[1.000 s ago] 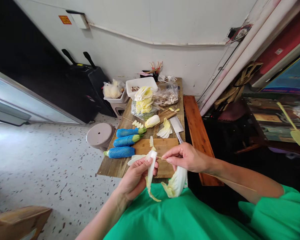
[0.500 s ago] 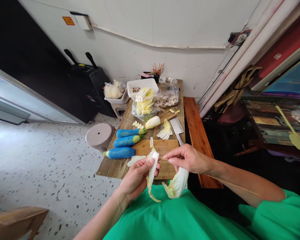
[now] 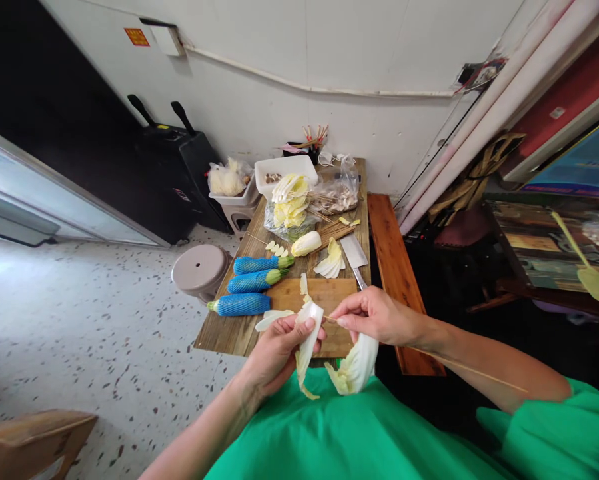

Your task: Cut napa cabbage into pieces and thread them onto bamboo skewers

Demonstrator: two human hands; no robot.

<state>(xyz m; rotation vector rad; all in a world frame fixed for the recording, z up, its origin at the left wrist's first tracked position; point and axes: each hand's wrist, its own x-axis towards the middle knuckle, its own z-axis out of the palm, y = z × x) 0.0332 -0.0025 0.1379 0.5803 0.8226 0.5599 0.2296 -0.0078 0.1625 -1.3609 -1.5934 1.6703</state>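
Holding cabbage strip [image 3: 305, 350] pinched in left hand [image 3: 282, 343], skewer [image 3: 330, 320] in tight fingertip pinch of right hand [image 3: 374, 317] just beside it; should handle light, limp, tear-prone at frilly edge, so grip thick white rib

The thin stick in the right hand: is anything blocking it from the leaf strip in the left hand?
Nothing visible blocks it. The thin stick runs from the right hand to the leaf strip in the left hand; the wider leaf hangs below the right hand, outside that gap.
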